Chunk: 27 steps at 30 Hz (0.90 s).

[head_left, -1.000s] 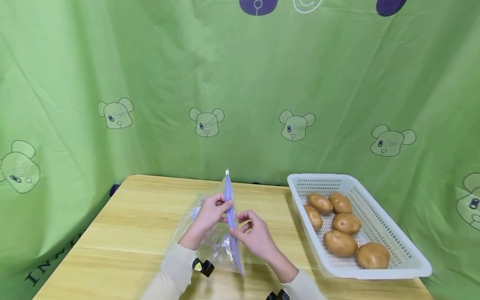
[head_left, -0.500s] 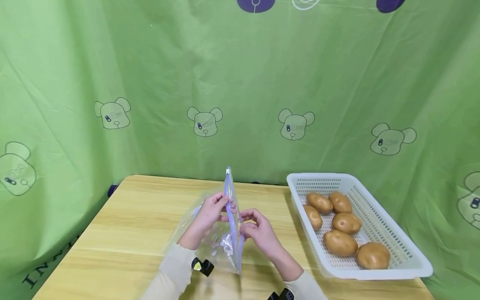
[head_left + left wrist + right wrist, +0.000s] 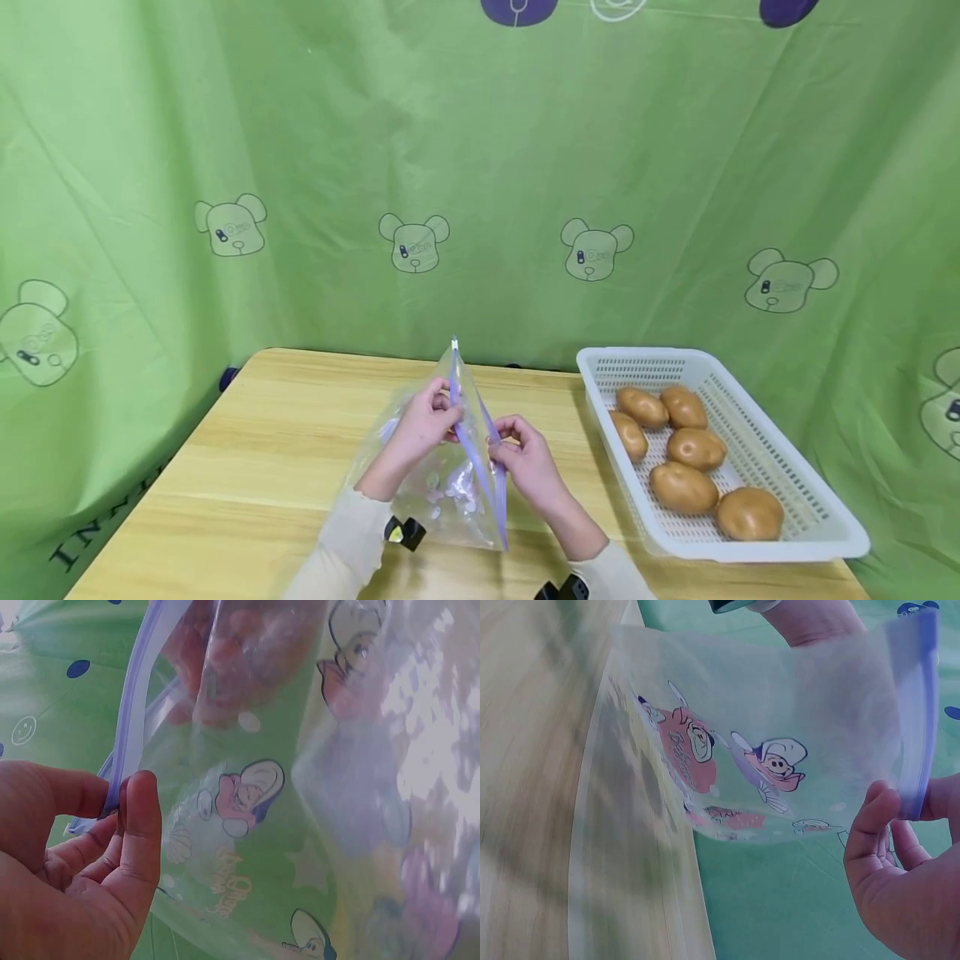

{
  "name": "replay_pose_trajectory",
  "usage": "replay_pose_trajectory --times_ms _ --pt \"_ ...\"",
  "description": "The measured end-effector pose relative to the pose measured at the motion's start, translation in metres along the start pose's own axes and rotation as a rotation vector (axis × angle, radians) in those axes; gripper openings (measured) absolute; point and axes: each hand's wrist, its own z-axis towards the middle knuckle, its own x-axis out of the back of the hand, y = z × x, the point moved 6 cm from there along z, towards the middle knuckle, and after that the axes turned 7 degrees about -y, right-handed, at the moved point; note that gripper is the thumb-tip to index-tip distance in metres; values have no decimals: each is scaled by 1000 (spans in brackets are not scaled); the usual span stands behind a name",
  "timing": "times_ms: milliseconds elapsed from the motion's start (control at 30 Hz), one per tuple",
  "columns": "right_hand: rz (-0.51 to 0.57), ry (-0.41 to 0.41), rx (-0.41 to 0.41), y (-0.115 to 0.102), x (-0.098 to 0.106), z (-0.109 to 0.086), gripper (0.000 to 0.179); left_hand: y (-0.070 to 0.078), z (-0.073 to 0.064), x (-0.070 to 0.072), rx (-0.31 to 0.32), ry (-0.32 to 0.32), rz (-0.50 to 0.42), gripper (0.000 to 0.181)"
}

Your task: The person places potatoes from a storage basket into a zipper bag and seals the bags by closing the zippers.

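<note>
A clear zip bag with a purple zip edge and a white slider at its far end stands over the table, its mouth spread apart. The left hand pinches the left zip edge between thumb and finger. Opposite it, the right hand pinches the right zip edge. In the left wrist view the left hand grips the purple strip, and cartoon prints show on the film. In the right wrist view the right hand holds the other strip. No contents can be made out inside the bag.
A white plastic basket with several potatoes lying in it stands on the right of the wooden table. Behind the table hangs a green curtain printed with bear heads.
The bag's mouth has widened from a nearly closed slit. The right hand has moved slightly right, drawing its zip edge away from the left one. The left hand stays nearly in place.
</note>
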Motion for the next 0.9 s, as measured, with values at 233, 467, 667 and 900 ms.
replay_pose_trajectory --times_ms 233,467,667,900 --pt "-4 28 12 -3 6 0 20 -3 -4 -6 -39 -51 90 49" --pt "-29 40 21 -3 12 3 13 -6 -10 -22 -23 -98 126 51" --pt "-80 97 14 -4 25 9 12 -5 -14 -16 -4 -55 167 50" --pt "-111 114 56 -4 37 13 12 -3 -19 0 -16 -26 258 46"
